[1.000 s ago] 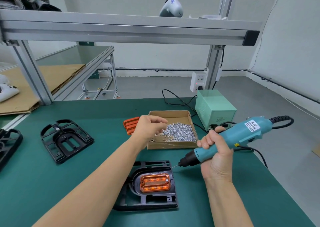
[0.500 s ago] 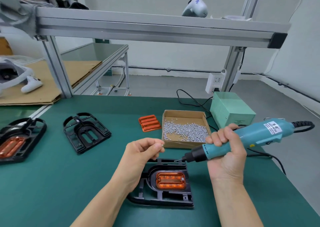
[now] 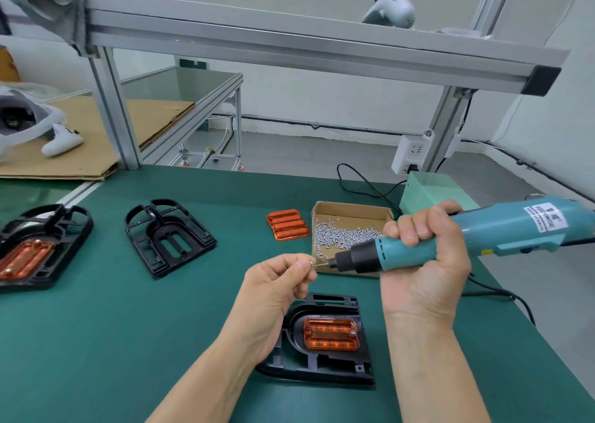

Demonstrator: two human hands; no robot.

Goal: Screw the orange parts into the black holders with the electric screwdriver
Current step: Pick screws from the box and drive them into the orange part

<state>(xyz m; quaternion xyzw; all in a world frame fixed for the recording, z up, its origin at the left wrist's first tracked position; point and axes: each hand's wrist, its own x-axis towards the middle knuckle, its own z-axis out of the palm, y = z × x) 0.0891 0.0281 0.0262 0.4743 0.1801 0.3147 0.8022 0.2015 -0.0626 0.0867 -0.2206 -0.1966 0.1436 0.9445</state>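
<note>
Teal electric screwdriver [image 3: 450,242] is gripped in the right hand [image 3: 425,261], bit horizontal. The left hand [image 3: 277,281] pinches a screw [image 3: 311,262] against the bit (presumably to seat it). The orange part [image 3: 331,334] sits in its black holder [image 3: 322,368] near the table's front edge.

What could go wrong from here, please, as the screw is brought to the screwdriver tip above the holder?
1. The small silver screw is only pinched at the left hand's fingertips in mid-air; it might slip and drop onto the green mat.
2. The teal electric screwdriver, gripped by the right hand, points its bit at those fingertips; an accidental start might nick them.
3. Neither hand steadies the black plastic holder with its orange part, so it might shift during driving.
</note>
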